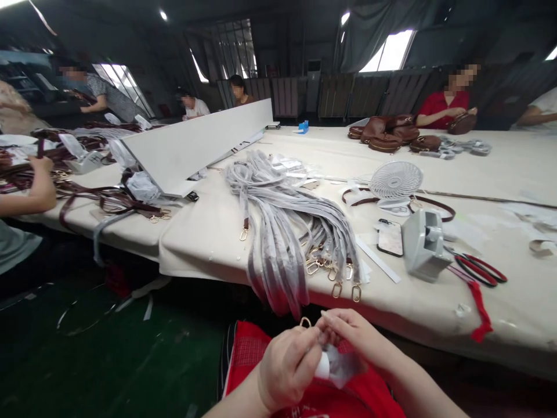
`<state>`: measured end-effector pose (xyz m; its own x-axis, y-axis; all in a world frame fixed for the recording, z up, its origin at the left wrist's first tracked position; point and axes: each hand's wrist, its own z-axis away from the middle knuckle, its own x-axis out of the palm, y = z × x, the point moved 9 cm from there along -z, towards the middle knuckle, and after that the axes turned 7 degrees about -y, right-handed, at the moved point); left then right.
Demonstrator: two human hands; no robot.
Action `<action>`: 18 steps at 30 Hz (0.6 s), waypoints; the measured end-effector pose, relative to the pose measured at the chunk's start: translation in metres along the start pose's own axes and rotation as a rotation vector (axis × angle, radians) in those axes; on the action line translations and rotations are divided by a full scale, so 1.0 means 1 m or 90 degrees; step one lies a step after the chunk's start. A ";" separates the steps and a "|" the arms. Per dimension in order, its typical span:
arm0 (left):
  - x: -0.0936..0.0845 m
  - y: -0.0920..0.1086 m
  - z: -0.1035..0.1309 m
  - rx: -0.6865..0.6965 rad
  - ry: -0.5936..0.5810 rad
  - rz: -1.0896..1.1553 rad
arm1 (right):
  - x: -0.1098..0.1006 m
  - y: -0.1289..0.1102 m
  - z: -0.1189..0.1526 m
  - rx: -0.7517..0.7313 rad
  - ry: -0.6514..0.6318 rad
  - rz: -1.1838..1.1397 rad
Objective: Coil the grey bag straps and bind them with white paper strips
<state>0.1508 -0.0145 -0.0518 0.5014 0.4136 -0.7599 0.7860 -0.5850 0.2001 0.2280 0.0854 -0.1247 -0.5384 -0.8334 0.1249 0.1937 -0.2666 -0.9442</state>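
Left hand [289, 367] over the lap, pinching gold clasp [306, 318]; right hand [343, 326] just beside, fingers bunched, grip unclear; plastic wrap [348, 368] hangs below both; wrapped straps [278, 241] heaped at worktop [204, 238] edge; phone [390, 239], white fan [395, 179] right of them; brown leather handbags [385, 133] far right.

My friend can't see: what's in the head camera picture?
A person's left hand and right hand work close together over red cloth, with a gold clasp and cloudy plastic there. The pale table in front holds a heap of plastic-wrapped straps, a white fan and brown bags; other people are around it.
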 end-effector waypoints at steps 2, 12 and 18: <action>-0.002 0.000 -0.001 -0.006 0.011 -0.015 | 0.003 0.004 -0.004 0.003 -0.018 -0.029; 0.020 -0.028 0.012 -0.244 0.028 0.059 | -0.013 -0.018 0.004 -0.117 0.164 0.117; 0.062 -0.045 0.033 -0.392 -0.054 0.189 | -0.004 -0.043 0.016 -0.203 0.092 0.430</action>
<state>0.1344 0.0144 -0.1279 0.7168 0.2271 -0.6593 0.6948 -0.1524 0.7029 0.2353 0.0925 -0.0795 -0.4937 -0.6880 -0.5318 0.2851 0.4497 -0.8464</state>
